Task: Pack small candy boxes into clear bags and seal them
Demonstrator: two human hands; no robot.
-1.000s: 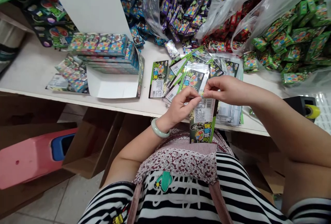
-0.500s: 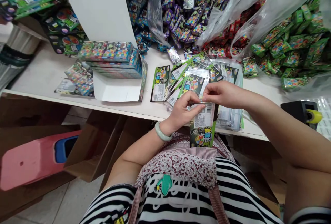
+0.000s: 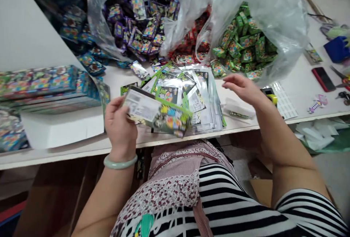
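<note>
My left hand point(image 3: 120, 125) is closed on one end of a printed candy bag point(image 3: 157, 111). Black and green with a white label, the bag tilts over the table edge, blurred by motion. Beneath and behind it lies a fanned pile of similar flat bags point(image 3: 199, 96), some with clear plastic. To the right of the pile, my right hand point(image 3: 242, 87) hovers with loosely bent fingers and nothing visible in them. Below that hand, a small clear plastic packet point(image 3: 237, 108) rests on the table.
Large clear sacks hold small purple candy packs point(image 3: 144, 18), red packs point(image 3: 188, 45) and green packs point(image 3: 246, 43). At left stands a white-lined display box point(image 3: 65, 131) with stacked cartons. A yellow-and-black tape dispenser point(image 3: 270, 96), a phone point(image 3: 323, 79) and scissors point(image 3: 343, 80) lie at right.
My hands have parted: the left carried the bag leftward and tilted it, while the right let go and moved right. The view has swung to the right.
</note>
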